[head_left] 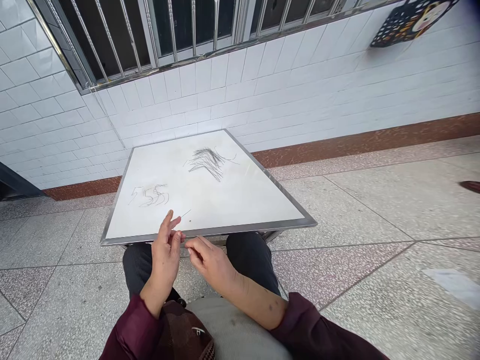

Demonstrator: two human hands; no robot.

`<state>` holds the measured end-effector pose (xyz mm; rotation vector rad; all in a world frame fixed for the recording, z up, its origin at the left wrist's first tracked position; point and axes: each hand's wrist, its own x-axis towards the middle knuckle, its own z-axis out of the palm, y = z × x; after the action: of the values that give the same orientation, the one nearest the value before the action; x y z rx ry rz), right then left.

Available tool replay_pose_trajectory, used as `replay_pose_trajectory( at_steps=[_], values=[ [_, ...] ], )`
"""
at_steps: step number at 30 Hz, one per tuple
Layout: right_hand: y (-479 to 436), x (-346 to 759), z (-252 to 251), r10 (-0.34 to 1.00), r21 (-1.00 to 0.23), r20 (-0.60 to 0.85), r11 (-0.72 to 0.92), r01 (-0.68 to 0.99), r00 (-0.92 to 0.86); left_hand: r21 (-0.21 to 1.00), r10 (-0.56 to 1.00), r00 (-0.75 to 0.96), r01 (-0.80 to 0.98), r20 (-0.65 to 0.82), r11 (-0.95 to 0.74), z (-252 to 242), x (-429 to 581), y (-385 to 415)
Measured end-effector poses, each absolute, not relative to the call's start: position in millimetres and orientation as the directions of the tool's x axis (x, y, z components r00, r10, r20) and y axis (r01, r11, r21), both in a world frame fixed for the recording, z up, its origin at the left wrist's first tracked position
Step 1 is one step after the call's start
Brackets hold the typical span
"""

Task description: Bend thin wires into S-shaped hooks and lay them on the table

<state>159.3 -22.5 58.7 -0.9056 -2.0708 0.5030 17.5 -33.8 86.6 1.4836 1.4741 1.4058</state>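
Observation:
My left hand (167, 250) is at the near edge of a white table (240, 205), thumb and a finger pinched together, other fingers raised. A thin dark strand (186, 213), like wire or hair, sticks out past its fingers over the tabletop. Close beside it, my right hand (210, 260) has thumb and forefinger pinched; whatever is between them is too small to make out. Farther back on the table lies a dense pile of thin dark strands (208, 161). A looser, sparser group of curved strands (150, 195) lies at the left.
The table has a grey metal rim (277, 185) and stands by a white tiled wall (187, 102). Above are barred windows (180, 30). A dotted bag (408, 22) hangs at the upper right. My knees (251, 255) are at the near edge. A pale patch (453, 285) marks the floor.

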Motion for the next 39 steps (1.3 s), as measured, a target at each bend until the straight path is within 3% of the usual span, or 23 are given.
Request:
replay_pose_trajectory(
  at_steps=[15,39],
  values=[
    [-24.2,156.4,55.0,0.763,-0.709,0.479,0.628,0.321,-0.435,0.968,0.965,-0.251,-0.213,0.074,-0.129,82.1,19.8,-31.0],
    [-20.1,155.2,59.2,0.868,-0.861,0.315,0.431,0.269,-0.384,0.989,0.969,-0.233,-0.100,0.081,-0.106,86.6,16.4,-35.3]
  ],
)
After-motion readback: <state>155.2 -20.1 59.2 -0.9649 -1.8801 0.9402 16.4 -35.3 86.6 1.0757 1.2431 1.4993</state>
